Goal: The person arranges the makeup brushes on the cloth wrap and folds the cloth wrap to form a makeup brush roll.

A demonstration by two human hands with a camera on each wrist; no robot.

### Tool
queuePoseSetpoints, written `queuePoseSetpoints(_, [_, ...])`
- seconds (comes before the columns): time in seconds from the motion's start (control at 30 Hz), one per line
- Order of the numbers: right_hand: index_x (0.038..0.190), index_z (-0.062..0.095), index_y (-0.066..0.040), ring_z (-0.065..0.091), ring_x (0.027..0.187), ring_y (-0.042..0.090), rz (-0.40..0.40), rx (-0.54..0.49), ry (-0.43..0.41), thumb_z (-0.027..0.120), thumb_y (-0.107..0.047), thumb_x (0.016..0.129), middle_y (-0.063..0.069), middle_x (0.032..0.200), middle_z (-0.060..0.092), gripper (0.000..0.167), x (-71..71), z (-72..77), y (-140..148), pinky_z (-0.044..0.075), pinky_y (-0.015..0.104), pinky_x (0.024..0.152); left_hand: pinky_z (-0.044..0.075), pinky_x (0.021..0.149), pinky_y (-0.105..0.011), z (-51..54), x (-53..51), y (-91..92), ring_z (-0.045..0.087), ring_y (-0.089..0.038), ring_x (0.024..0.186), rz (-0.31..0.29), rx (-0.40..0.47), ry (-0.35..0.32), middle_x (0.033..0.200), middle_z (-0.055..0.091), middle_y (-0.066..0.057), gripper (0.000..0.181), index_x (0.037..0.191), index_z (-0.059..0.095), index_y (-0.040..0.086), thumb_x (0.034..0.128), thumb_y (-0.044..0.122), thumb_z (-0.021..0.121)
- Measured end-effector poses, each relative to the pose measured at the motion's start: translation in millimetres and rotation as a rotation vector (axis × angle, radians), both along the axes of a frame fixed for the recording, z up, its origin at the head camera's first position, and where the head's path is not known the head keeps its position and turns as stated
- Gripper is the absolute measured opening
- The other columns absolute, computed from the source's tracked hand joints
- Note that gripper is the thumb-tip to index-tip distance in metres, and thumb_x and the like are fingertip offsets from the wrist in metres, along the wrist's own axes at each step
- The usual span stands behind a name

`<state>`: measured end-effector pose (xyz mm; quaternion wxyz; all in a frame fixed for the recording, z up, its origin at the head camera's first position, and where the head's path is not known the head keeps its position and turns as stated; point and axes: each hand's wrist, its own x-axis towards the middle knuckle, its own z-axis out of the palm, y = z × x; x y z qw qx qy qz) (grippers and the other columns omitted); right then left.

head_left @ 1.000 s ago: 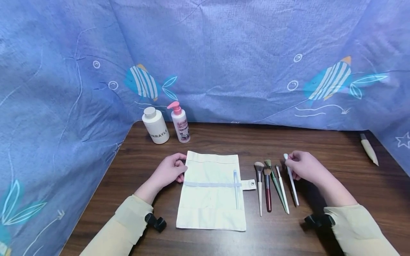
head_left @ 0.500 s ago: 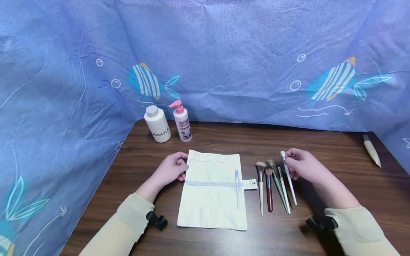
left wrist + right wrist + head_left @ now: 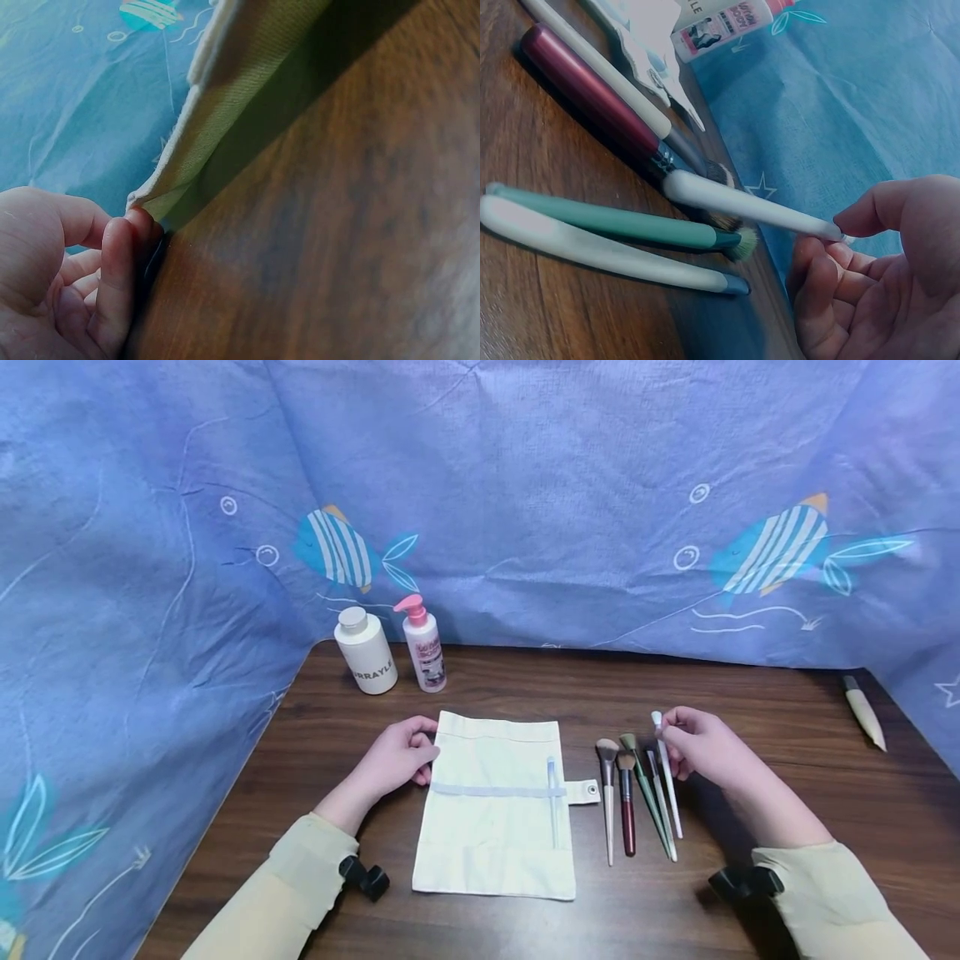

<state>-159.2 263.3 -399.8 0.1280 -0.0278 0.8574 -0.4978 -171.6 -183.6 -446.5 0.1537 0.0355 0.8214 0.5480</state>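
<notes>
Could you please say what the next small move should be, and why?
Probably the right hand should carry its white brush left to the cloth holder: another brush already sits under the strap, and the left hand pinches the holder's edge.

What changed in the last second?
The right hand shifted slightly left, carrying the white brush closer to the four loose brushes. No new grip or release. Unchanged: left hand at the brush roll's left edge, loose brushes, both bottles.
</notes>
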Motion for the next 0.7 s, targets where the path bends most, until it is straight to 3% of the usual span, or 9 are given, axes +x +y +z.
queuePoseSetpoints(0.33, [0.106, 0.047, 0.006, 0.063, 0.057, 0.019, 0.006, -0.068, -0.010, 0.049, -0.010, 0.101, 0.004, 0.066, 0.055, 0.017, -1.9, -3.5, -4, 0.057, 0.035, 0.051, 0.059, 0.054, -0.032, 1.1, 0.7, -0.1, 0.063, -0.017, 0.054, 0.003, 0.005, 0.009, 0.074, 0.065, -0.008, 0.037, 0.133, 0.057, 0.000, 0.0961, 0.002, 0.061])
queuePoseSetpoints(0.7, [0.111, 0.045, 0.008, 0.064, 0.060, 0.021, 0.005, -0.086, -0.030, 0.048, -0.008, 0.099, 0.005, 0.068, 0.055, 0.020, 0.8, -6.7, -12, 0.059, 0.036, 0.055, 0.059, 0.054, -0.031, 2.2, -0.2, 1.1, 0.063, -0.018, 0.054, -0.001, -0.001, 0.011, 0.073, 0.065, -0.008, 0.037, 0.133, 0.058, 0.000, 0.0960, 0.003, 0.061])
